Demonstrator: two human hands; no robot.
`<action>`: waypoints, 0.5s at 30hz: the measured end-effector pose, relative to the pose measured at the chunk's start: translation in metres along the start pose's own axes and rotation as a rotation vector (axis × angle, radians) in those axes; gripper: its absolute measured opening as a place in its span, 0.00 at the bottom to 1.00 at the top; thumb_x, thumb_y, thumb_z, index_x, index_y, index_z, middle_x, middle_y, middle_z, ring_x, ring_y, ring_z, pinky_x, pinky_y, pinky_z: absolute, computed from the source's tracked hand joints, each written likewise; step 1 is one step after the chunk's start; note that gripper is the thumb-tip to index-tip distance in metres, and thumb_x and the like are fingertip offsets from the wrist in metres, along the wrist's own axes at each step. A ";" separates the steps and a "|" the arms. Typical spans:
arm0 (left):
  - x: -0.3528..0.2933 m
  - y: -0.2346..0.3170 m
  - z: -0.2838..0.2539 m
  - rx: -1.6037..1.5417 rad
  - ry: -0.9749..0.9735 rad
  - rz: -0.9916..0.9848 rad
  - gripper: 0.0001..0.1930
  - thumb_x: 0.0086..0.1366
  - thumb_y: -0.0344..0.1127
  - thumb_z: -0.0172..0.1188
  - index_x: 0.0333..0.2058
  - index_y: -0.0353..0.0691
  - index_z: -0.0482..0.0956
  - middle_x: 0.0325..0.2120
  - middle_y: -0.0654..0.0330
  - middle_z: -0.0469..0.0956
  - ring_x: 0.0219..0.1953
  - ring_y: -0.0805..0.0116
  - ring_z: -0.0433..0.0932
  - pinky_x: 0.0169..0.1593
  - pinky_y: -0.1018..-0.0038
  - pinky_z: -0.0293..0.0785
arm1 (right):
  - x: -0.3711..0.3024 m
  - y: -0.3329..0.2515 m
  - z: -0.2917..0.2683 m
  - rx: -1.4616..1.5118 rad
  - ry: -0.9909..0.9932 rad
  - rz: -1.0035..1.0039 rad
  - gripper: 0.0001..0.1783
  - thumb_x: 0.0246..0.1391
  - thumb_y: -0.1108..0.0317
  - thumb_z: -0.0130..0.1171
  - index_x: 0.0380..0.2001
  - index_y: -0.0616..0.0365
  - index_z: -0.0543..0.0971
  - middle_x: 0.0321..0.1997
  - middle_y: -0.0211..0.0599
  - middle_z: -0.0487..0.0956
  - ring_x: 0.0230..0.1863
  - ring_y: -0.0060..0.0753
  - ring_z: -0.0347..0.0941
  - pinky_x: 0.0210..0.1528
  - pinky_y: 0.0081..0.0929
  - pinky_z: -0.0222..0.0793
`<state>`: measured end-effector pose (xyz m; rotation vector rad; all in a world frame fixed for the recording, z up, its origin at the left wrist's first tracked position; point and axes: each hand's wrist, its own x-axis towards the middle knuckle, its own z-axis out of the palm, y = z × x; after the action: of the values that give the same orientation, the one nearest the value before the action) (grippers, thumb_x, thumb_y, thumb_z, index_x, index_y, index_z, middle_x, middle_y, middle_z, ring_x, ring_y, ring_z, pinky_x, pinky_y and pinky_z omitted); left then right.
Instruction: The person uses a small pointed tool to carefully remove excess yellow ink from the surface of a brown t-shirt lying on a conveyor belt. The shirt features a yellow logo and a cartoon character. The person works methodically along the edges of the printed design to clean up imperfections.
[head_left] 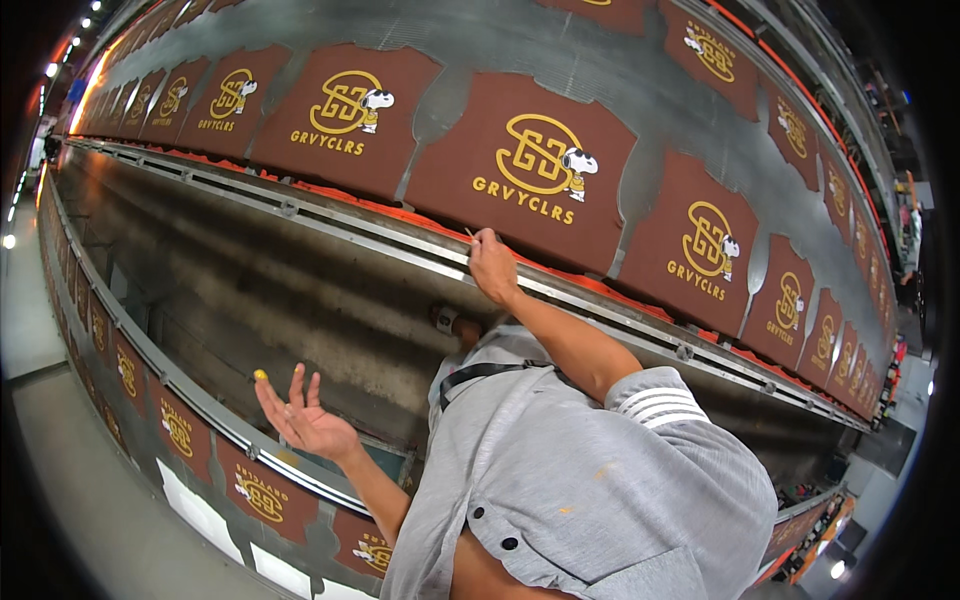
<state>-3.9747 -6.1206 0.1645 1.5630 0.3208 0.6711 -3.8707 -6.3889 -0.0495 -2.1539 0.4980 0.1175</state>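
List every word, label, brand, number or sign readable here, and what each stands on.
Printed wording isn't copied out here; this is where it stands.
Brown shirt panel by the right hand: a line of yellow capitals, readable, under a yellow emblem.
Neighbouring brown panels: the same print, readable on the nearest, too small at the far ends.
Lower-left panels: yellow lettering, too small to read.

Extends the right arm [575, 338] from four o'clock toward ten, right hand [492, 267] just on the twelve-o'clock side of centre with fingers curled together. Holds the left hand [312, 424] at eight o'clock, fingers loosely spread, one fingertip [261, 375] yellow, left forearm [376, 490] slanted toward eleven.
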 end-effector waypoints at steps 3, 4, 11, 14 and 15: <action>0.030 -0.007 -0.034 -0.007 0.081 -0.048 0.30 0.76 0.44 0.46 0.70 0.33 0.56 0.70 0.49 0.59 0.54 0.47 0.79 0.49 0.62 0.82 | 0.000 0.015 0.006 -0.042 0.088 0.047 0.09 0.67 0.62 0.50 0.42 0.55 0.73 0.32 0.58 0.81 0.37 0.67 0.78 0.40 0.59 0.70; 0.041 -0.008 -0.045 -0.002 0.112 -0.058 0.30 0.76 0.44 0.46 0.70 0.34 0.56 0.70 0.50 0.59 0.54 0.47 0.79 0.49 0.62 0.82 | 0.000 0.017 0.007 -0.041 0.117 0.030 0.09 0.67 0.62 0.50 0.42 0.55 0.73 0.32 0.58 0.81 0.37 0.67 0.78 0.40 0.59 0.70; 0.118 -0.031 -0.071 -0.061 0.106 -0.030 0.28 0.75 0.43 0.46 0.69 0.36 0.59 0.70 0.51 0.61 0.54 0.47 0.78 0.51 0.61 0.80 | -0.001 0.014 0.012 -0.112 0.230 0.116 0.11 0.68 0.60 0.50 0.42 0.55 0.73 0.32 0.59 0.81 0.38 0.69 0.77 0.39 0.59 0.69; 0.160 -0.041 -0.075 -0.093 0.079 -0.032 0.29 0.75 0.44 0.46 0.69 0.36 0.58 0.70 0.52 0.61 0.56 0.47 0.77 0.52 0.60 0.79 | 0.000 0.012 0.014 -0.111 0.292 0.120 0.10 0.67 0.61 0.50 0.42 0.55 0.74 0.31 0.59 0.80 0.37 0.69 0.77 0.39 0.56 0.69; 0.176 -0.043 -0.073 -0.112 0.065 -0.026 0.30 0.75 0.45 0.46 0.70 0.36 0.58 0.70 0.52 0.61 0.56 0.47 0.77 0.52 0.60 0.79 | 0.001 0.010 0.014 -0.144 0.302 0.125 0.11 0.68 0.60 0.50 0.42 0.55 0.73 0.32 0.58 0.81 0.37 0.67 0.77 0.39 0.56 0.69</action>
<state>-3.8714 -5.9552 0.1608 1.4305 0.3455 0.7093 -3.8720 -6.3830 -0.0659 -2.2931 0.8202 -0.1086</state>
